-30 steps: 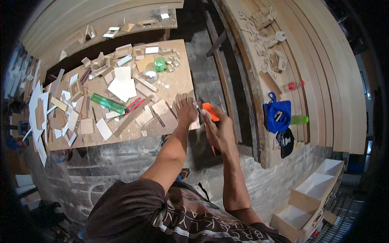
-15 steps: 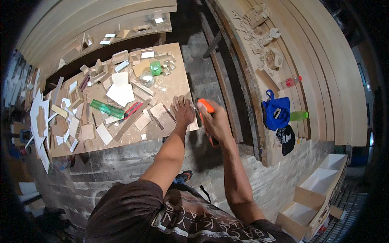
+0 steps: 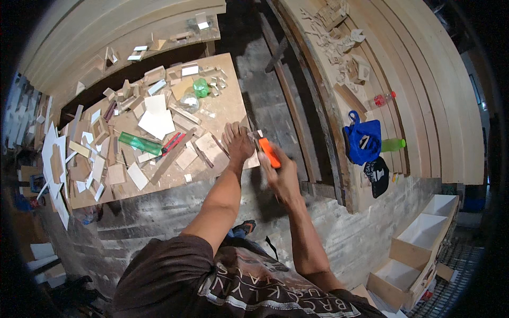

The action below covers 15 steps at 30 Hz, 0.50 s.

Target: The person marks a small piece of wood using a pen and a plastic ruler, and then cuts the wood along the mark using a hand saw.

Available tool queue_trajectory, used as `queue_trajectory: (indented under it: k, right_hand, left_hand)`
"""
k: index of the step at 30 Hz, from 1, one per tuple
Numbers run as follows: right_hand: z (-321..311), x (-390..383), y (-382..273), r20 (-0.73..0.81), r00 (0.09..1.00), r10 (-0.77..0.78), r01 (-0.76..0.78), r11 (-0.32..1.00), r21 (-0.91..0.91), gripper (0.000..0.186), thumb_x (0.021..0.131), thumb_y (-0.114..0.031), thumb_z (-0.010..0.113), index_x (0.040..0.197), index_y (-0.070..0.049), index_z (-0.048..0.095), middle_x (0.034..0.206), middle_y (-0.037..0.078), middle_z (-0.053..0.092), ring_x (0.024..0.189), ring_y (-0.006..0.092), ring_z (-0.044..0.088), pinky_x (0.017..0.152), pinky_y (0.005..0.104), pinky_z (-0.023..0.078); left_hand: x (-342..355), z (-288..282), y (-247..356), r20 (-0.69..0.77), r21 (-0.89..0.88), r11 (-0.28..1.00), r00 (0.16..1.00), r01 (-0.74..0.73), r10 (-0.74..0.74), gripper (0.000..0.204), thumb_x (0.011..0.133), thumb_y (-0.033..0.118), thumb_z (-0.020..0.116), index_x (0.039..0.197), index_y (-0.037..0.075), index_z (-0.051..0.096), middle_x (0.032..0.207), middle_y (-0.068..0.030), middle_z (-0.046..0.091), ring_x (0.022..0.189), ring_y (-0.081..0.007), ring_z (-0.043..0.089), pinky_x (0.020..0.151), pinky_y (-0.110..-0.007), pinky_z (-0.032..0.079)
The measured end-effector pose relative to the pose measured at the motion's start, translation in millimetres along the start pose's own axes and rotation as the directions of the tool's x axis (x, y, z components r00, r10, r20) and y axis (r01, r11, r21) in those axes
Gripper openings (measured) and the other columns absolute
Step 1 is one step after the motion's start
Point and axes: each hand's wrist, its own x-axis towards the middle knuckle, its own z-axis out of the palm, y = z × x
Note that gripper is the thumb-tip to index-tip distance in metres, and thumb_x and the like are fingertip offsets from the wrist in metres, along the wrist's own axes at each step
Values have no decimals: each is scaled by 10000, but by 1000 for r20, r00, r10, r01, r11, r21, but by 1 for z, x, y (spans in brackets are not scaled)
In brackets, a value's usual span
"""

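at the left edge of the bench (image 3: 235, 100), white sheets (image 3: 54, 177) stand askew, perhaps out of the hands' way. offcuts (image 3: 116, 174) crowd the left half, likely pushed there to give the hands room. toward the near edge lie a green trough (image 3: 139, 143) and, just right of it, a red tool (image 3: 173, 144), seemingly parked within reach.

the left hand (image 3: 239, 146) lies palm down by the right edge, near the near right corner, probably to steady what is under it; the palm hides that. its fingers are a little spread and point to the far edge, pinching nothing visible. the forearm slants up from the near side, elbow almost straight.

just past the right edge, the right hand (image 3: 283, 177) has its fingers wrapped around the orange tool (image 3: 269, 152), a grip that looks meant for control. the tool tilts, upper end toward the left hand. this forearm rises steeply, elbow bent and low.

farther right, a blue bag (image 3: 365, 142) and a cap (image 3: 376, 177) sit together on another bench, by its near left corner.
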Motion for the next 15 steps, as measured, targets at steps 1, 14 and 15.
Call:
queue_trajectory:
  k: [1,14,15]
  right_hand:
    - [-5,-24,-8,-39,999,-6,5,1000,-7,470,957,-263,666,1283,63,574,1077,278,697,1049,346,703,888,371,527]
    - [-46,-155,-20,43,994,97,-94,993,-68,631,916,-282,726,1414,12,474,1169,235,682,986,299,718,823,356,540]
    - [-46,-154,-20,34,995,93,-90,994,-64,603,919,-260,724,1396,28,494,1173,214,689,990,258,718,837,338,530]
  left_hand:
    - [-5,-2,-1,-4,10,1000,1000,4,-4,424,883,316,568,1217,62,508,1476,-173,346,1467,-453,185,1127,-668,184]
    - [2,-8,-18,253,31,997,965,66,-72,370,969,252,501,1302,119,410,1584,-95,204,1515,-381,56,1183,-614,101]
    - [2,-10,-19,263,32,997,962,69,-75,375,970,256,500,1306,116,411,1589,-97,200,1516,-382,49,1186,-612,93]
